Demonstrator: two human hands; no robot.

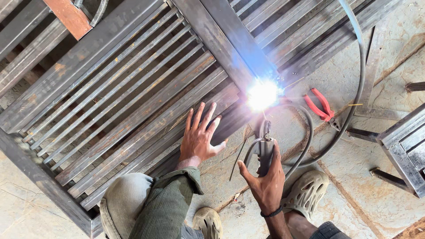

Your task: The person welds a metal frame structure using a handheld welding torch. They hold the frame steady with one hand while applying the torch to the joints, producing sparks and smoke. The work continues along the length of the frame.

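Electrode holder (264, 150), grey metal, clamped in the right hand (265, 183): fingers wrapped around the handle, thumb standing off to the left side. Long axis runs straight away from the wrist, up the view, ending in a thin welding rod whose tip is lost in the glare.

Welding arc (262, 94): bright white flare directly ahead of the holder, just beyond its tip, on the edge of the steel gate frame (230, 40) where a broad flat bar crosses the thin slats. Exact contact point cannot be told through the light.

Left hand (200, 135): open, fingers spread, palm pressed flat on the slats of the frame, just to the left of the holder and slightly nearer the arc than the gripping hand is. It holds nothing. Green sleeve (166, 203) and grey-clad knee below it.

Welding cable (305, 146): dark, leaving the holder and looping to the right of the grip over the concrete floor (376, 79); a second cable curves up and away further right.

Red-handled pliers (321, 108): lying on the floor to the right of the arc, apart from both hands.

Spare rod (239, 155): thin, lying on the floor between the two hands.

Foam clogs (307, 188): beige, one just right of the gripping wrist, one below the sleeve.

Second metal frame (405, 146): far right, well apart.
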